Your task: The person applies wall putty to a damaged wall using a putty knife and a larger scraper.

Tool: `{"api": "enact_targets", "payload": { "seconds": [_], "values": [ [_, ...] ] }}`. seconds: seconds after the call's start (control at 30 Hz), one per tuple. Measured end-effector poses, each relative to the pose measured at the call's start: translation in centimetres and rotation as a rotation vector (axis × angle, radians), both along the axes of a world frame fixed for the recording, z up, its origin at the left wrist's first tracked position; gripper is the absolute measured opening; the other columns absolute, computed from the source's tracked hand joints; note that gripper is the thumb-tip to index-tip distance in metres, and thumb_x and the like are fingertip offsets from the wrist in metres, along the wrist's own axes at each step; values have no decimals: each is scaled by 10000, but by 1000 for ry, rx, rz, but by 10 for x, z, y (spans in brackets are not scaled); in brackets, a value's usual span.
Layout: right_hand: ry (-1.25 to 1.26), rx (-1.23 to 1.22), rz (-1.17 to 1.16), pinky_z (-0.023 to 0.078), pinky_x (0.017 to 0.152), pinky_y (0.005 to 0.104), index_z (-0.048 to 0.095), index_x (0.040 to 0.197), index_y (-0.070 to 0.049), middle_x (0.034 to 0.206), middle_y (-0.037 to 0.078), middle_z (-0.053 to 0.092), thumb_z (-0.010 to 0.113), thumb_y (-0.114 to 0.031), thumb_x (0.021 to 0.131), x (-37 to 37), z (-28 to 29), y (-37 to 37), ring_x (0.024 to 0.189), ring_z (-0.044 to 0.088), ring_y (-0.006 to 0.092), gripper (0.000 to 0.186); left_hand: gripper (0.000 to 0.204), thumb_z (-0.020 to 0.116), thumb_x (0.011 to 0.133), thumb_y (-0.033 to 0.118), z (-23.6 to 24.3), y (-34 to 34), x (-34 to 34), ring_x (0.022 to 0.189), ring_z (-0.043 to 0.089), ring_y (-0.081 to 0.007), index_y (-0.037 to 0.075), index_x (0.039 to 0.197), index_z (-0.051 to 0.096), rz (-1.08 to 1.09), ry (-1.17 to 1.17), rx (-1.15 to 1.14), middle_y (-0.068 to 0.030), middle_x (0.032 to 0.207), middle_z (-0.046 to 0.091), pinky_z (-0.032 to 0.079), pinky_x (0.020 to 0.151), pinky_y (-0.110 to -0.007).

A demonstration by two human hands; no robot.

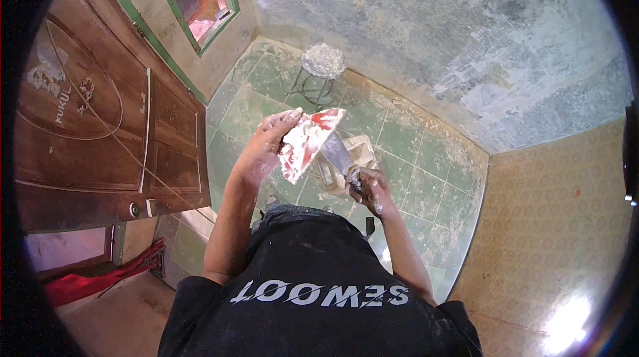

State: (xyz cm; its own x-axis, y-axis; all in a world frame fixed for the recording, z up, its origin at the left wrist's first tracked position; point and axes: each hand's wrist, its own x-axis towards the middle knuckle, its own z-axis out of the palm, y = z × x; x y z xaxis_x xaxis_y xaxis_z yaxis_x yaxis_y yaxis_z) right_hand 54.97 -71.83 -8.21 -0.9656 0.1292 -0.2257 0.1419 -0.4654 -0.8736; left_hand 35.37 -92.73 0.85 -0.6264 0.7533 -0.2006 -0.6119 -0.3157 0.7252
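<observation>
My left hand (261, 147) is closed on the edge of a flat red plastic piece (308, 147), thickly smeared with white putty. White smears also cover its thumb and fingers. My right hand (375, 196) is wrapped round the handle of a putty knife (338, 153). The knife's grey blade points up and left, close to the right edge of the red piece; whether the two touch I cannot tell. Past the blade, a pale, putty-stained rectangular container (365, 149) rests on the floor, partly hidden by the knife and my right hand.
A round stool (323, 61) with a white-crusted top stands near the far corner. Green floor tiles (426, 187) carry white splotches. A patchy grey-white wall (466, 44) rises ahead, a patterned yellowish wall (539, 230) at right. On the left are a brown wooden door (100, 111) and red cloth (106, 280).
</observation>
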Motion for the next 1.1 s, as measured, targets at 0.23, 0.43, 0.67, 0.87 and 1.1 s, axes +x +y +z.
{"api": "enact_targets", "payload": {
  "seconds": [0.23,0.43,0.67,0.87,1.1],
  "values": [
    [-300,83,-353,337,469,255,612,910,-38,722,40,552,625,-455,839,13,31,-2,533,473,132,423,246,582,970,252,3,-12,-9,682,615,-42,26,1058,622,29,179,-222,6,853,670,485,578,-204],
    [172,77,-115,331,457,251,583,958,-12,735,44,562,588,-583,861,-7,1,4,508,445,119,579,292,600,960,290,14,-5,2,741,581,-11,28,1088,619,-91,253,-271,39,884,646,455,577,-191],
    [-77,519,-253,425,557,266,627,1040,-4,792,46,571,551,-324,951,32,-36,42,621,525,128,341,346,527,992,319,28,-10,6,637,543,-42,12,1141,586,349,273,-444,17,803,609,429,488,-216],
    [-3,913,-215,500,616,302,607,1171,17,830,101,660,607,-245,933,7,82,-15,671,607,147,354,307,544,987,286,-22,1,13,623,574,-62,6,1083,623,546,374,-405,-14,802,640,451,494,-228],
    [154,1173,-147,508,816,409,633,1122,19,986,213,673,619,-194,903,-6,67,-40,874,670,342,306,257,583,964,251,-16,12,39,650,607,-75,11,1040,638,469,136,-279,-22,831,655,489,554,-224]
  ]
}}
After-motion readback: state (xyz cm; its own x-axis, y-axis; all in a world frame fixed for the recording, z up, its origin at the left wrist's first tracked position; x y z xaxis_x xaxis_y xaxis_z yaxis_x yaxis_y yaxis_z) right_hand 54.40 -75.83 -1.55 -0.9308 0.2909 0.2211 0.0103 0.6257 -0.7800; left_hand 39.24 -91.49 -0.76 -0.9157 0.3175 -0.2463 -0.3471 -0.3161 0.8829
